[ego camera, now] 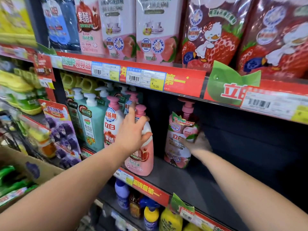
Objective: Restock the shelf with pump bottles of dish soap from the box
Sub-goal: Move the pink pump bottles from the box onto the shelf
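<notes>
My right hand grips a pink peach-label pump bottle low on its right side; the bottle stands on the dark middle shelf, set back from the edge. My left hand rests with spread fingers against the shoulder of a pink pomegranate-label pump bottle at the shelf's front edge. Another pink pump bottle stands just left of it, and teal pump bottles stand further left. A cardboard box sits at the lower left.
The shelf to the right of the peach bottle is bare and dark. The upper shelf holds refill pouches above a red price rail. Spray and cleaner bottles fill the lower shelf. Purple packs hang at the left.
</notes>
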### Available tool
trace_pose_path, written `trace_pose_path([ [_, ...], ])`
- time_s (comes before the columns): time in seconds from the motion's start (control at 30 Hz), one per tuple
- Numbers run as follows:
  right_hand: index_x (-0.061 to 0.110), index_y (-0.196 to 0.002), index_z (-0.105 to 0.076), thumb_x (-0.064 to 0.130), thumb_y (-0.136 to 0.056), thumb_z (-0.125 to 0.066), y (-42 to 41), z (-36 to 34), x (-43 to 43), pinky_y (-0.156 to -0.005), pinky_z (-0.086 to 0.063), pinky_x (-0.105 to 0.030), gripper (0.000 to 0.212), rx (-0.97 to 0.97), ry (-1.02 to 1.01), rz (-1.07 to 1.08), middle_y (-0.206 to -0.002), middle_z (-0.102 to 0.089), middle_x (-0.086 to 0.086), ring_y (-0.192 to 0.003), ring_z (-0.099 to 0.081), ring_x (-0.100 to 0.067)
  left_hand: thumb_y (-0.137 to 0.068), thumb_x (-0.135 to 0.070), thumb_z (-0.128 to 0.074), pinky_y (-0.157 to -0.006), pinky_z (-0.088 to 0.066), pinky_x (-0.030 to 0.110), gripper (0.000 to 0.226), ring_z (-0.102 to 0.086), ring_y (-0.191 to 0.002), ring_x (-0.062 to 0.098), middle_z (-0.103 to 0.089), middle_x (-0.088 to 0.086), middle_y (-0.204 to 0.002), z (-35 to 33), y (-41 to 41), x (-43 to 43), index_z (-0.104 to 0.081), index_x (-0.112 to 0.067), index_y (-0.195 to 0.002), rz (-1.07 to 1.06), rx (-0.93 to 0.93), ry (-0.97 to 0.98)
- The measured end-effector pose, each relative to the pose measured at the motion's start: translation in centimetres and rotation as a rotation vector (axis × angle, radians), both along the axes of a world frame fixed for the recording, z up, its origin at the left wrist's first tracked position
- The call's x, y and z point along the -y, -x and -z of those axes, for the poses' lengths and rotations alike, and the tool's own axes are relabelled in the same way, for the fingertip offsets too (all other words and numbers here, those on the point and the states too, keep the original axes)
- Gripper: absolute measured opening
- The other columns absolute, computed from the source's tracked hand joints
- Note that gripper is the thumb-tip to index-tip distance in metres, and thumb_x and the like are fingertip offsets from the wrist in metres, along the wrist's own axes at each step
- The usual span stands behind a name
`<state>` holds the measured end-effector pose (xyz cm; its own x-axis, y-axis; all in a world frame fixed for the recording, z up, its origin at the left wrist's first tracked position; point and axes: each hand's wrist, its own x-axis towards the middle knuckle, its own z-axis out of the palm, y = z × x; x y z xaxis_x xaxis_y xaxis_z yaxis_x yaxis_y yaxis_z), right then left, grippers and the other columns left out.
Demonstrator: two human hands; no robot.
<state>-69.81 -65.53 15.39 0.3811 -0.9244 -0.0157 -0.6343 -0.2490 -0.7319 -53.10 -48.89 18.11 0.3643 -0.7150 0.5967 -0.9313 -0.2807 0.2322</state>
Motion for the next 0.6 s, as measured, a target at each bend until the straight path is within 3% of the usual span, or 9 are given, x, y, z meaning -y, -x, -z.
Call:
trace_pose_path([
  [0.13,0.016,-0.148,-0.015,0.042,-0.077,-0.072,1.1,-0.3,-0.7,-0.107,-0.038,-0.045,0.095,-0.042,0.119,-0.025,-0.151,-0.026,-0.015,-0.136,-0.034,-0.036,-0.076,-0.037,-0.070,-0.109,-0.027,0.051,0.069,-0.020,-0.138,0.045,0.001,0.026,-0.155,-0.1,0.9,-0.7,-0.044,-0.021,-0.137,-0.125,0.037,-0.065],
  [0.3,0.017,-0.151,-0.005,0.045,-0.081,-0.065,2.9,-0.4,-3.6,-0.115,-0.013,-0.053,0.095,-0.254,0.585,-0.150,-0.160,0.005,-0.004,-0.147,0.000,-0.031,-0.080,-0.041,-0.064,-0.111,-0.026,0.052,0.080,-0.013,-0.143,0.041,-0.002,0.019,-0.157,2.2,1.6,-4.0,-0.024,-0.025,-0.147,-0.171,0.016,-0.091],
  [0.43,0.023,-0.150,-0.009,0.048,-0.087,-0.053,3.0,-1.1,-6.5,-0.116,-0.009,-0.055,0.082,-0.436,0.807,-0.283,-0.160,0.000,-0.003,-0.147,0.000,-0.031,-0.083,-0.049,-0.057,-0.112,-0.025,0.051,0.077,-0.019,-0.141,0.039,-0.017,0.016,-0.156,3.8,1.5,-7.2,-0.023,-0.022,-0.147,-0.233,0.003,-0.199],
  [0.5,0.024,-0.150,-0.009,0.051,-0.088,-0.050,2.3,-1.5,-8.6,-0.115,-0.011,-0.054,0.079,-0.450,0.823,-0.367,-0.160,-0.006,-0.001,-0.147,-0.007,-0.030,-0.083,-0.056,-0.051,-0.113,-0.022,0.050,0.078,-0.016,-0.142,0.033,-0.020,0.010,-0.155,4.4,1.2,-8.9,-0.020,-0.022,-0.147,-0.279,0.012,-0.319],
  [0.6,0.025,-0.151,-0.008,0.051,-0.090,-0.046,0.4,-1.3,-12.3,-0.116,-0.004,-0.053,0.076,-0.458,0.813,-0.511,-0.160,-0.006,0.001,-0.148,0.000,-0.028,-0.083,-0.063,-0.045,-0.111,-0.023,0.048,0.078,-0.018,-0.141,0.030,-0.024,0.006,-0.153,4.9,0.7,-12.0,-0.021,-0.023,-0.145,-0.307,0.020,-0.416],
])
